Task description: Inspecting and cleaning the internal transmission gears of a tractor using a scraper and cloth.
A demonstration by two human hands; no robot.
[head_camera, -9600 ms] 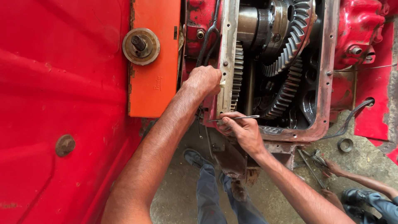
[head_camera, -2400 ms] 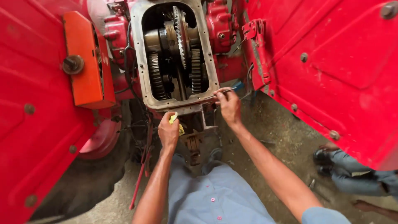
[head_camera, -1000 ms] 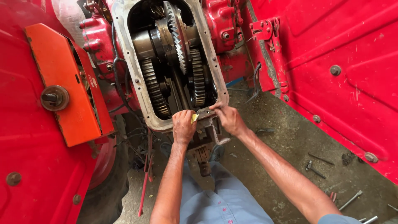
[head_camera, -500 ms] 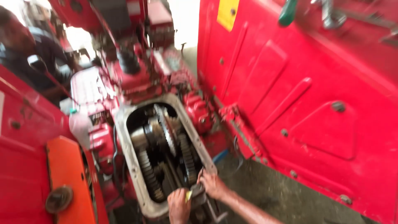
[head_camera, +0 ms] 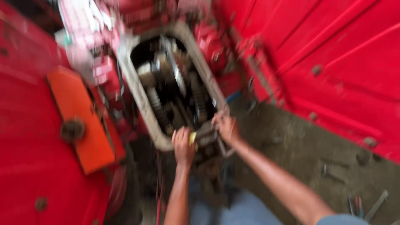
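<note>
The view is blurred by head motion. An open gearbox housing [head_camera: 137,96] with a grey flange shows gears [head_camera: 175,91] inside, set in a red machine. My left hand [head_camera: 183,146] is closed at the lower rim of the opening, holding a small yellow object [head_camera: 192,137]. My right hand [head_camera: 225,125] rests on the lower right corner of the flange, fingers curled on something I cannot make out. Both forearms reach up from the bottom of the frame.
An orange plate [head_camera: 83,125] with a round knob hangs at the left. Red panels [head_camera: 333,62] stand at the right. Several tools [head_camera: 366,204] lie on the dirty concrete floor [head_camera: 291,154] at the lower right. My blue-grey trousers [head_camera: 246,208] show at the bottom.
My head has tipped back down after looking up, so the gearbox sits larger and lower in view. Both hands stay at the lower rim of the opening.
</note>
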